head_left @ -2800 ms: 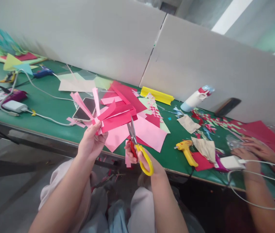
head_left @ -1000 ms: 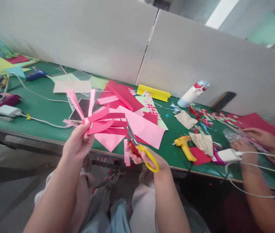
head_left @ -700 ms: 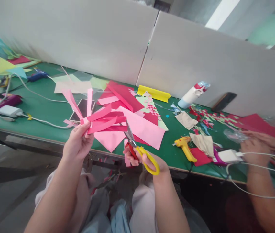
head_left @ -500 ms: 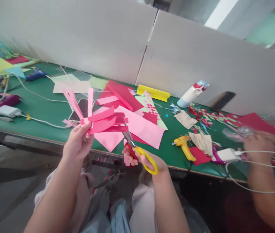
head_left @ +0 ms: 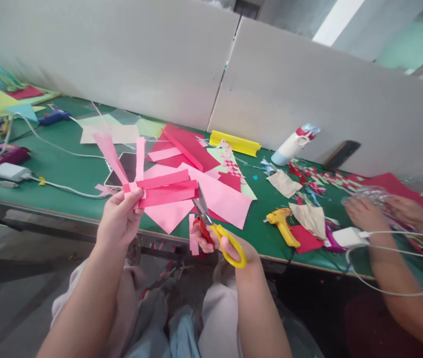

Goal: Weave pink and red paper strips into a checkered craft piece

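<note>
My left hand (head_left: 124,211) pinches a piece woven from pink paper strips (head_left: 168,188) at its joined corner. Two pale pink strips point up and away, while several darker pink ones stretch to the right. In my right hand (head_left: 211,238) are scissors (head_left: 230,243) with one yellow and one red handle. Their blades are parted and lie at the right ends of the darker strips. A narrow pale pink strip (head_left: 193,234) hangs over the table edge beside my right fingers. Below the woven piece lie pink paper sheets (head_left: 226,199).
A phone (head_left: 124,169) lies behind my left hand. To the right are a yellow glue gun (head_left: 283,226), beige cloth pieces (head_left: 285,184) and a white bottle (head_left: 295,144). A co-worker's hands (head_left: 368,214) handle clear plastic at far right. White cables (head_left: 65,189) cross the green table (head_left: 58,169).
The darker strips have drawn together and straightened toward the right. The scissors have shifted slightly right, with their blades now at the strip ends. The co-worker's near hand has moved left.
</note>
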Tool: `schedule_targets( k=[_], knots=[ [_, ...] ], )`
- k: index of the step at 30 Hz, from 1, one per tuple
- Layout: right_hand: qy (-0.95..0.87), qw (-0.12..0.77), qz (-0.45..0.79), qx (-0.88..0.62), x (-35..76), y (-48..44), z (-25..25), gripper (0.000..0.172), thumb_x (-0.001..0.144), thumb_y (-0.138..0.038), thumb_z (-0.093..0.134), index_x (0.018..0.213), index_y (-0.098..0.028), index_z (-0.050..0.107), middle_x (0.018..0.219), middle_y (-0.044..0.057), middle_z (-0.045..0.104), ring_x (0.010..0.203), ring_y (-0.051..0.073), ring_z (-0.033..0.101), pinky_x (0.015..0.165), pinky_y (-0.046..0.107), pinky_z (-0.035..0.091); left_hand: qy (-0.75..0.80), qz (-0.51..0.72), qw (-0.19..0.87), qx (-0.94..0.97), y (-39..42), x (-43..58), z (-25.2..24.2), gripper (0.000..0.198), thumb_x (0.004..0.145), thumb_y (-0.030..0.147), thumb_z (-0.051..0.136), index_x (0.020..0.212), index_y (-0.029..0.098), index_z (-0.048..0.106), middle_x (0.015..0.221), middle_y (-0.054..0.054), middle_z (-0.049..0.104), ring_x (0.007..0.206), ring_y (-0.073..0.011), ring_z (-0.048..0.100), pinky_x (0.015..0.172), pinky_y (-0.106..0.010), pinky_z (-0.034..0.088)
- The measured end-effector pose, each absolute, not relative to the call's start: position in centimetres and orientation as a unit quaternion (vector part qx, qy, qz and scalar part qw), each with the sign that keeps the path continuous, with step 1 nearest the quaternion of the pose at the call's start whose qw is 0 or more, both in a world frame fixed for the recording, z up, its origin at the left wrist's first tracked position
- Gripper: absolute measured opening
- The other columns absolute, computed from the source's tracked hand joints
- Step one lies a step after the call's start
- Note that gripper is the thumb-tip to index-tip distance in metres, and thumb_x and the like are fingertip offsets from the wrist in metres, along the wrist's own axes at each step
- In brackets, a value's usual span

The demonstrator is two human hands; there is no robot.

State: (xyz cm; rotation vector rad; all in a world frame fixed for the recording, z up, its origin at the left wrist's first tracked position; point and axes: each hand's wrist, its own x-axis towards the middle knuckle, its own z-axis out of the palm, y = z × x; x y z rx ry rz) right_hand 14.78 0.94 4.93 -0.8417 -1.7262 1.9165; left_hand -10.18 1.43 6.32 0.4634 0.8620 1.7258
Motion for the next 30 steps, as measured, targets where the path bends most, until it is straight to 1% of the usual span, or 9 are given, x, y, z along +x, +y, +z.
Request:
schedule_targets(
  k=[3,6,12,15,19,21,24,27,30],
  knots=[
    [-0.638,0.226,0.696,-0.240,14.8,1.2,4.0,0.061,0.078,-0.074,0.046,0.105,-0.019,0.050,0.084,0.002,0.037,0.066,0.014,0.031,0.059,0.034,0.030,0.370,0.719,0.554,0.199,1.4,-10.2,6.2,0.019,0.060,0.012,0.081,0.059,0.011,0.063,0.051,0.004,0.057,0.039,-0.0012,0.049,0.035,-0.007,0.040],
    [-0.652,0.220,0.694,-0.211,15.0,1.5,3.3,0.061,0.081,-0.072,0.045,0.109,-0.017,0.049,0.081,0.000,0.035,0.063,0.012,0.029,0.056,0.031,0.029,0.374,0.716,0.553,0.203,1.4,-10.1,6.1,0.017,0.060,0.014,0.082,0.062,0.010,0.066,0.055,0.001,0.061,0.040,-0.0015,0.050,0.036,-0.006,0.040],
    [-0.660,0.203,0.680,-0.247,14.7,1.4,3.6,0.062,0.081,-0.072,0.049,0.109,-0.017,0.051,0.080,0.000,0.037,0.064,0.013,0.030,0.056,0.032,0.027,0.373,0.722,0.540,0.220,1.4,-10.1,6.4,0.021,0.055,0.016,0.085,0.059,0.009,0.066,0.052,0.001,0.059,0.040,-0.0013,0.049,0.037,-0.007,0.041],
    [-0.654,0.202,0.682,-0.256,14.4,1.4,3.7,0.062,0.079,-0.073,0.051,0.106,-0.017,0.053,0.079,-0.001,0.036,0.063,0.012,0.031,0.054,0.031,0.027,0.363,0.701,0.570,0.229,1.2,-10.0,6.6,0.023,0.054,0.016,0.087,0.060,0.010,0.066,0.054,0.002,0.059,0.042,-0.0011,0.049,0.038,-0.007,0.042],
    [-0.630,0.212,0.697,-0.268,14.2,1.6,3.4,0.055,0.083,-0.071,0.046,0.104,-0.021,0.053,0.078,0.000,0.037,0.061,0.013,0.029,0.053,0.031,0.027,0.346,0.680,0.602,0.233,1.1,-9.9,6.6,0.023,0.054,0.015,0.086,0.064,0.011,0.066,0.058,0.002,0.061,0.044,-0.0010,0.049,0.039,-0.007,0.043],
    [-0.604,0.228,0.709,-0.282,14.2,1.7,3.2,0.055,0.082,-0.072,0.046,0.103,-0.022,0.054,0.077,0.000,0.037,0.061,0.013,0.028,0.052,0.031,0.026,0.359,0.697,0.580,0.221,1.1,-10.0,6.5,0.023,0.055,0.015,0.086,0.065,0.011,0.066,0.059,0.002,0.062,0.046,-0.0026,0.052,0.042,-0.010,0.047],
    [-0.565,0.258,0.726,-0.295,14.2,1.8,2.9,0.056,0.080,-0.073,0.048,0.102,-0.022,0.054,0.077,0.001,0.035,0.061,0.013,0.027,0.050,0.029,0.025,0.401,0.738,0.503,0.203,1.1,-10.1,6.4,0.024,0.055,0.018,0.085,0.068,0.012,0.067,0.064,0.001,0.064,0.054,-0.0068,0.058,0.048,-0.015,0.052],
    [-0.546,0.272,0.738,-0.289,14.2,1.7,3.0,0.062,0.078,-0.079,0.043,0.103,-0.022,0.052,0.077,0.000,0.033,0.060,0.012,0.024,0.049,0.028,0.023,0.437,0.756,0.443,0.204,1.3,-10.0,6.2,0.024,0.056,0.020,0.085,0.071,0.013,0.068,0.070,-0.001,0.068,0.059,-0.0095,0.061,0.049,-0.017,0.051],
    [-0.552,0.241,0.750,-0.272,13.8,1.3,3.5,0.062,0.077,-0.078,0.046,0.103,-0.022,0.051,0.076,-0.001,0.033,0.060,0.012,0.025,0.050,0.027,0.024,0.445,0.752,0.439,0.208,1.4,-9.8,5.9,0.023,0.055,0.020,0.084,0.070,0.013,0.068,0.069,-0.002,0.068,0.060,-0.0096,0.061,0.050,-0.017,0.048]
  ],
)
